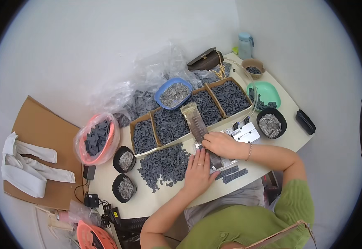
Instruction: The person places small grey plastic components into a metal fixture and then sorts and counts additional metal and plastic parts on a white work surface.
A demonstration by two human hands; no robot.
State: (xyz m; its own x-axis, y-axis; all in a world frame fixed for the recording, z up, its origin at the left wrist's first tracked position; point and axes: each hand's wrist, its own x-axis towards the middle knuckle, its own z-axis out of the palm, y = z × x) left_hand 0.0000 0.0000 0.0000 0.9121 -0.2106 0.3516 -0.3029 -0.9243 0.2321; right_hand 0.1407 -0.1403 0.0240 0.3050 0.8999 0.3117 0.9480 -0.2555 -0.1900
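Observation:
My left hand (198,171) lies with its fingers stretched out and its thumb apart at the near end of a small metal fixture, a ring on one finger. My right hand (223,145), a bracelet at its wrist, has its fingers bent over the same fixture; what they grip, if anything, is hidden. A clear plastic tray with dark strips (196,122) leads from the fixture toward the parts box. The fixture's silver block (246,133) shows to the right of my right hand. Dark grey linked strips (234,174) lie near the table's front edge.
A divided box (169,125) holds small dark parts; a loose pile (163,165) spreads before it. A blue bowl (174,93) of metal pins rests on it. Black bowls (124,188) of pins stand left, another (272,123) right. A pink basket (115,132) and green tray (274,92) flank the box.

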